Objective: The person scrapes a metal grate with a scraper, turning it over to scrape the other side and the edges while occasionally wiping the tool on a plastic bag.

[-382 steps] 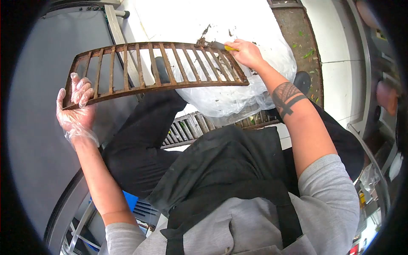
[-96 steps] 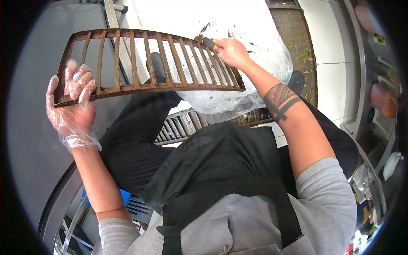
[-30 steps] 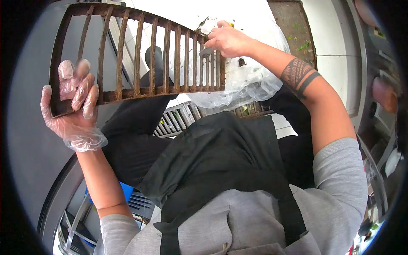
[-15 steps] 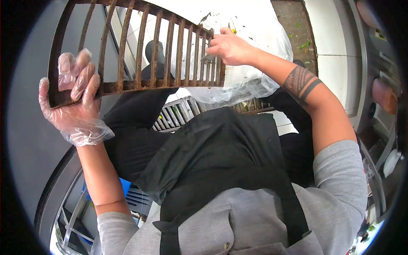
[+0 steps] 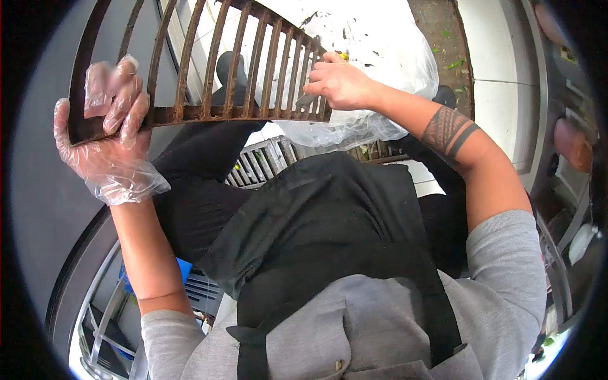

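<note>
By white plastic [image 5: 386, 60], holding up a brown grate [image 5: 190, 114] in curled left hand [image 5: 115, 123], and clutching a tool [image 5: 306, 100], poking out just past the fingers [image 5: 315, 88], in closed right hand [image 5: 341, 83].

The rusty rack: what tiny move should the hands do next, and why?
Maybe the right hand should gently rub its grey blade along the nearest bars of the rack. The blade is already beside them, rough brown crust shows on the metal, and the left hand holds the other end.

Gloved left hand [image 5: 113, 130] grips rusty grate [image 5: 209, 114]; right hand [image 5: 341, 82] holds grey-bladed tool [image 5: 306, 100] at other end.
</note>
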`<control>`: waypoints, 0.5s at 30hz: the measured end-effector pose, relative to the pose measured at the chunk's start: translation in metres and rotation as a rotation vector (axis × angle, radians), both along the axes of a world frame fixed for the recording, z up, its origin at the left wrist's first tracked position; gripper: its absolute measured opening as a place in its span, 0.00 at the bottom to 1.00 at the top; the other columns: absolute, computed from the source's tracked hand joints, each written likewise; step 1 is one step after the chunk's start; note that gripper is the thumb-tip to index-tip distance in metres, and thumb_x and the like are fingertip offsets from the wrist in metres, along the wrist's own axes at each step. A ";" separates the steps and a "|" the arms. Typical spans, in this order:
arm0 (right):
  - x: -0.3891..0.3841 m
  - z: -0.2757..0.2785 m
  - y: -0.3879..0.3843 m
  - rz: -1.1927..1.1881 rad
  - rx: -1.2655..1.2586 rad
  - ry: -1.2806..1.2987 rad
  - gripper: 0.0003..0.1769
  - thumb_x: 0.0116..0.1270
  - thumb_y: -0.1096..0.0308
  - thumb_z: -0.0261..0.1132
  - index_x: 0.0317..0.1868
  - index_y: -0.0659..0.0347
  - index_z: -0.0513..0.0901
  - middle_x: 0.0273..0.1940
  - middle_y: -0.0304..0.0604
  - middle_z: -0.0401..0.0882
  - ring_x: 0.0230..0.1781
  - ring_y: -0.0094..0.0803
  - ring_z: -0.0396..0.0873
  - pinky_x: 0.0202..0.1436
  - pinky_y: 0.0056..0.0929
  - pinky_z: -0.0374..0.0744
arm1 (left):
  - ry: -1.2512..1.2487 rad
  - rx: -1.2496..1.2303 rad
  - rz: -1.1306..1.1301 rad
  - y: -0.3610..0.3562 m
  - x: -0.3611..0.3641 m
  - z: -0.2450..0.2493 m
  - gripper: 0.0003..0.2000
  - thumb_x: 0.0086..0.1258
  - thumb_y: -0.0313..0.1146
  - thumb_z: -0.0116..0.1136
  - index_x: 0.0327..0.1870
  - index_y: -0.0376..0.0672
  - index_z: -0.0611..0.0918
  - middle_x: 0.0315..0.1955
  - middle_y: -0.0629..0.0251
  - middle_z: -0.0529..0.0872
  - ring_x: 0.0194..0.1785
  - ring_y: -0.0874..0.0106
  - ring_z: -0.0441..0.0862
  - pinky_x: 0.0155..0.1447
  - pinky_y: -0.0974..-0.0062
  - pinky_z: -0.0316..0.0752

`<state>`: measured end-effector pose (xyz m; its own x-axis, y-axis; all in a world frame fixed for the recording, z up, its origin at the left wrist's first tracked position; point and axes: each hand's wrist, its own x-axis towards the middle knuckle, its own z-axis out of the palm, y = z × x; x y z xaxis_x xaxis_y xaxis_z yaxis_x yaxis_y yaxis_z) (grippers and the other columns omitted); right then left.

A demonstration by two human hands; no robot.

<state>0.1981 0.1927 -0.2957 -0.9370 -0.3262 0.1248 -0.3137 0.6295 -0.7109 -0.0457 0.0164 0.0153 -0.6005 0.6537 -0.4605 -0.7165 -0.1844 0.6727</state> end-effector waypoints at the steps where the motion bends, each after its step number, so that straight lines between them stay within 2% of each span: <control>1: 0.000 0.004 -0.004 0.010 0.026 -0.013 0.19 0.53 0.76 0.66 0.47 0.52 0.89 0.35 0.36 0.78 0.47 0.37 0.79 0.64 0.45 0.70 | 0.001 -0.018 0.001 -0.001 0.000 0.003 0.18 0.69 0.41 0.63 0.40 0.36 0.70 0.43 0.52 0.68 0.26 0.75 0.67 0.22 0.78 0.68; 7: -0.003 0.014 0.004 0.158 -0.005 0.059 0.22 0.54 0.76 0.65 0.50 0.49 0.89 0.36 0.36 0.79 0.49 0.38 0.80 0.67 0.47 0.69 | -0.032 0.015 -0.017 -0.005 -0.009 -0.001 0.17 0.69 0.40 0.63 0.41 0.35 0.71 0.42 0.54 0.68 0.25 0.76 0.65 0.24 0.78 0.66; 8: -0.007 0.012 0.015 0.146 0.101 -0.016 0.22 0.56 0.77 0.64 0.50 0.48 0.89 0.37 0.36 0.80 0.50 0.39 0.81 0.68 0.48 0.69 | -0.033 0.014 -0.013 -0.006 -0.010 -0.002 0.17 0.69 0.40 0.63 0.41 0.35 0.71 0.42 0.54 0.68 0.25 0.76 0.65 0.24 0.78 0.66; 9: -0.012 0.008 0.024 0.150 0.101 -0.015 0.22 0.56 0.77 0.64 0.50 0.48 0.89 0.37 0.36 0.80 0.50 0.39 0.81 0.68 0.48 0.69 | -0.033 0.009 -0.006 -0.007 -0.011 -0.004 0.18 0.69 0.40 0.63 0.42 0.34 0.71 0.42 0.54 0.68 0.25 0.76 0.65 0.24 0.77 0.66; 11: -0.024 -0.004 0.040 -0.118 0.205 -0.065 0.22 0.57 0.78 0.65 0.50 0.48 0.89 0.38 0.36 0.81 0.51 0.39 0.81 0.69 0.49 0.69 | -0.020 0.002 -0.003 -0.010 -0.012 -0.003 0.18 0.69 0.40 0.64 0.42 0.34 0.72 0.41 0.55 0.68 0.25 0.76 0.65 0.24 0.77 0.66; 15: -0.033 -0.016 0.047 -0.175 0.197 -0.022 0.22 0.56 0.79 0.66 0.50 0.48 0.89 0.39 0.37 0.82 0.51 0.39 0.82 0.68 0.49 0.69 | -0.069 0.052 -0.061 -0.010 -0.011 -0.003 0.18 0.69 0.40 0.63 0.43 0.33 0.72 0.41 0.55 0.69 0.24 0.76 0.65 0.27 0.75 0.67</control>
<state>0.1656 0.2396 -0.3121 -0.9832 -0.1747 0.0534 -0.1733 0.7999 -0.5746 -0.0571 0.0064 0.0121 -0.5269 0.7123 -0.4637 -0.7719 -0.1727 0.6118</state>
